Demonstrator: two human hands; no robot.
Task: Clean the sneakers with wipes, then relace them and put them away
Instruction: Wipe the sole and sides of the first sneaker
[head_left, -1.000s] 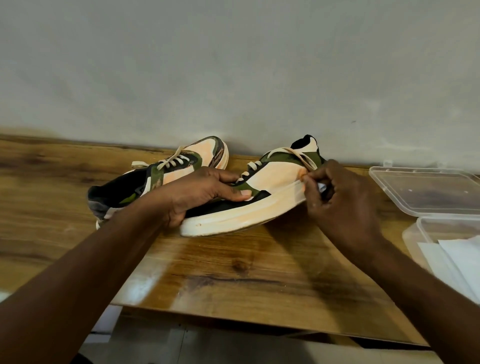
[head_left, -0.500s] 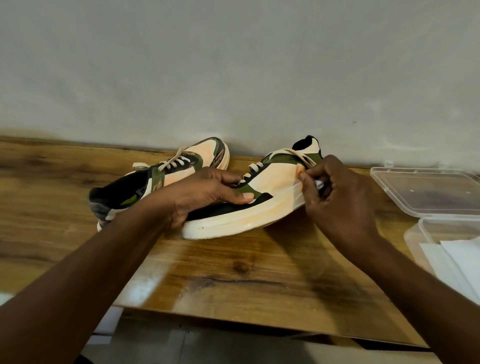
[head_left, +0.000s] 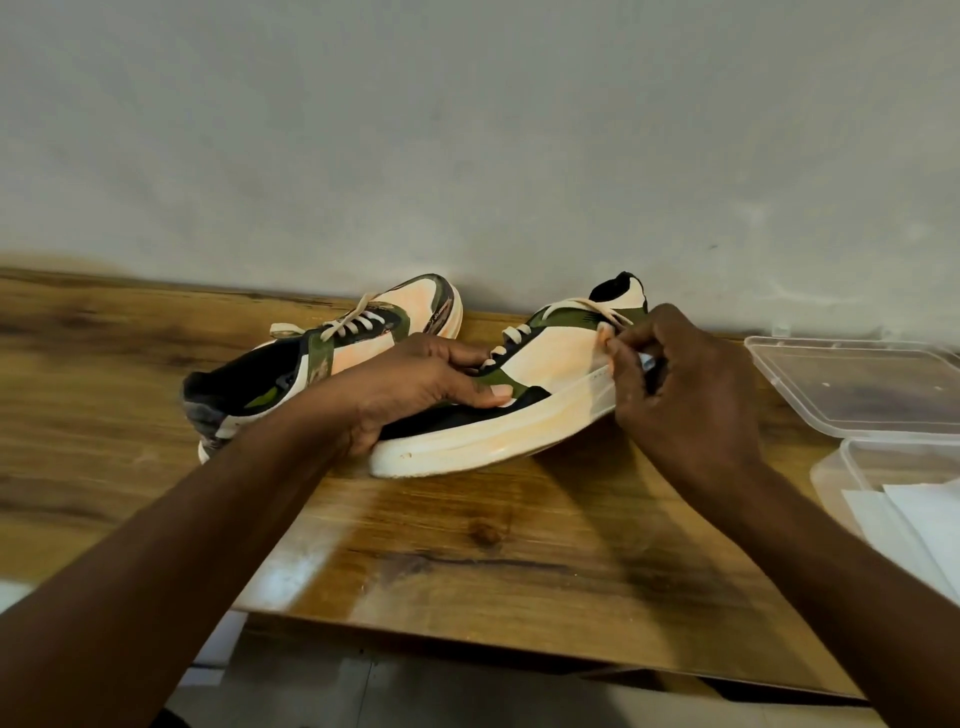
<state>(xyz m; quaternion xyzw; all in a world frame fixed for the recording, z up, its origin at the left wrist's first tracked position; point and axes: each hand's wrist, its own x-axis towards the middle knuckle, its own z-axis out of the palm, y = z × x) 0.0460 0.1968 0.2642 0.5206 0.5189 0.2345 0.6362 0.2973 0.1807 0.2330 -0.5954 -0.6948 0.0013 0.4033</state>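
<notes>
Against a plain grey wall, the wooden table (head_left: 467, 545) carries the near sneaker (head_left: 519, 395), gripped around its toe by the left hand (head_left: 415, 389) while the right hand (head_left: 675, 395) pinches a wipe (head_left: 647, 359) against its side. Behind lies the second sneaker (head_left: 332, 358); off right sit a clear lid (head_left: 852, 384) and a container (head_left: 852, 462) of white sheets (head_left: 924, 514).

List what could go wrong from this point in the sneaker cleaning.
1. The near sneaker is tilted up on its sole edge, steadied only by the left hand; if that grip loosens it may roll over.
2. The right hand works right beside the loose lace and might snag it.
3. The open tub of wipes sits at the table edge near the right forearm, so a nudge seems possible.
</notes>
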